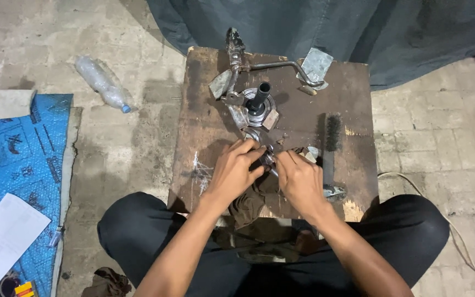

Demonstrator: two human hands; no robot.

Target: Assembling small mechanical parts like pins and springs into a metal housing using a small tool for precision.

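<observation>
Small metal part [266, 160] near front edge of wooden bench [353, 110], pinched between left hand [232, 170] and right hand [299, 180]; both sets of fingers clenched on it. Judged step: hand-fitting or cleaning part. Dark rag [251, 201] beneath. Wire brush [331, 144] at right edge. Round hub with black shaft [260, 102] toward back.

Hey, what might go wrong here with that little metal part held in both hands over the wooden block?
The small metal part, pinched by left hand and right hand above the wooden block, could slip and roll off to the floor. The wire brush lies close beside the right hand, so a stray move might scrape it.
</observation>
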